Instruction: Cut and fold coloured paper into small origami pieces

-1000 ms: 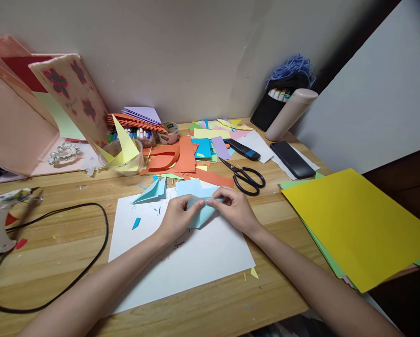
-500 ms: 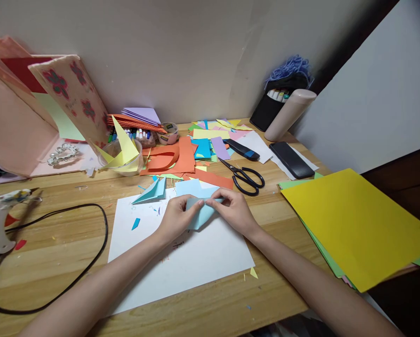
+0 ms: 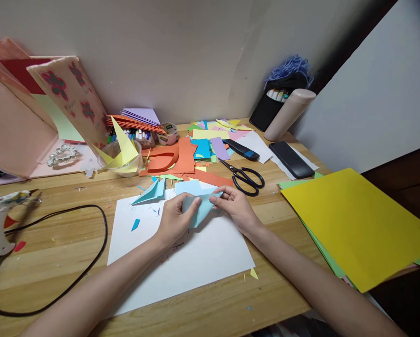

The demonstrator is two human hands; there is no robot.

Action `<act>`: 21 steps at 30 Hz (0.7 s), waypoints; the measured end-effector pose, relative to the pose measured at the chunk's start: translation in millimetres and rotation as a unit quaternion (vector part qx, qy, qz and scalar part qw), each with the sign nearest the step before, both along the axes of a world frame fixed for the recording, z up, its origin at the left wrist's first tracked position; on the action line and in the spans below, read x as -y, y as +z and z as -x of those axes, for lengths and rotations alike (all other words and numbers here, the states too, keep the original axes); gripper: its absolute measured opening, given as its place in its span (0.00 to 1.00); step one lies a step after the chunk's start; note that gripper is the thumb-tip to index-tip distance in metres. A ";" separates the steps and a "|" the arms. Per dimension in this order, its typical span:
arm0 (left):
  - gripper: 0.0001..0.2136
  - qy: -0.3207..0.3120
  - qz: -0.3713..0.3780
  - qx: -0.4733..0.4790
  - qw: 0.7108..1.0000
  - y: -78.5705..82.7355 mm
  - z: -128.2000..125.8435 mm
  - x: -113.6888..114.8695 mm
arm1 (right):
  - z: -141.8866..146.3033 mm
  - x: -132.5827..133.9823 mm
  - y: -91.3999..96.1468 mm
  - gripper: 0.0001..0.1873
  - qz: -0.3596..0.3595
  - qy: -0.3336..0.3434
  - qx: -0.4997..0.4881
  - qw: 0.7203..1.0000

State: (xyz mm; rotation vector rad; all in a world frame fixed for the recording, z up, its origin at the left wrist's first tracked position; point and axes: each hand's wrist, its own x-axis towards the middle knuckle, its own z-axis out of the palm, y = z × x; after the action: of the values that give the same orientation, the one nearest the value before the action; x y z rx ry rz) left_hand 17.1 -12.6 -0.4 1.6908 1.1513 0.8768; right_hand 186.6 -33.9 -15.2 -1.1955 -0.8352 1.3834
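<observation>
A light blue piece of folded paper (image 3: 203,209) is held between both hands, above a white sheet (image 3: 202,262) on the wooden table. My left hand (image 3: 176,217) pinches its left side, thumb on the near face. At its upper right edge, my right hand (image 3: 232,206) grips it between thumb and fingers. Just left of the hands stands another folded light blue paper piece (image 3: 151,192). More light blue paper (image 3: 187,187) lies flat behind the hands. A small dark blue scrap (image 3: 136,224) rests on the white sheet.
Black-handled scissors (image 3: 245,179), a utility knife (image 3: 243,150) and a phone (image 3: 291,160) lie at the back right. Yellow paper (image 3: 357,229) overhangs the right edge. A glue gun (image 3: 1,220) with a looping cord occupies the left. Orange paper (image 3: 185,157) and a plastic bowl (image 3: 125,161) sit behind.
My right thumb has slid right, away from the left thumb, along the folded paper's upper edge. The paper now shows a wider face, pointed at its right end.
</observation>
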 end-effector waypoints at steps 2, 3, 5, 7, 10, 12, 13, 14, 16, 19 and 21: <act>0.12 0.000 0.005 0.002 1.000 -0.8 0.0 -0.6 | 0.4 0.4 0.2 0.14 -0.007 -0.013 0.002 1.000; 0.12 0.003 0.007 0.004 1.000 -1.3 0.2 -0.9 | 0.3 0.4 0.9 0.14 -0.010 -0.016 0.001 1.000; 0.12 0.010 0.013 0.010 1.000 -2.2 0.6 -1.5 | -0.2 0.1 2.8 0.15 -0.013 -0.007 -0.008 1.000; 0.12 0.016 0.020 0.019 1.000 -2.7 1.0 -2.1 | -1.0 -0.5 4.6 0.16 -0.009 0.018 -0.024 1.000; 0.12 0.014 0.027 0.025 0.999 -2.9 1.1 -3.0 | -1.8 -1.4 5.5 0.15 -0.001 0.035 -0.034 0.999; 0.12 0.010 0.032 0.025 0.999 -3.1 0.9 -3.5 | -2.1 -1.8 5.0 0.14 -0.001 0.028 -0.029 0.999; 0.12 0.007 0.036 0.024 0.999 -3.2 0.8 -3.6 | -2.1 -1.8 4.6 0.13 -0.004 0.025 -0.024 0.999; 0.12 0.004 0.041 0.024 0.999 -3.5 0.7 -3.6 | -2.1 -1.8 4.3 0.13 -0.007 0.022 -0.018 1.000; 0.12 -0.005 0.052 0.025 0.998 -3.9 0.8 -3.2 | -2.0 -1.7 4.2 0.13 -0.012 0.014 -0.006 1.000; 0.13 -0.016 0.067 0.027 0.997 -4.0 1.1 -2.4 | -1.6 -1.6 5.4 0.13 -0.014 0.001 0.008 1.000; 0.14 -0.018 0.076 0.030 0.997 -3.1 1.0 -1.9 | -1.5 -1.7 6.2 0.13 -0.012 -0.006 0.016 1.000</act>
State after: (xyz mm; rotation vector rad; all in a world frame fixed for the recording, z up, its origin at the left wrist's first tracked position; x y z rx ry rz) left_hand 16.1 -10.6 -3.6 1.5475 1.1146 0.7922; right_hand 188.1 -32.2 -8.9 -1.2047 -0.8638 1.3431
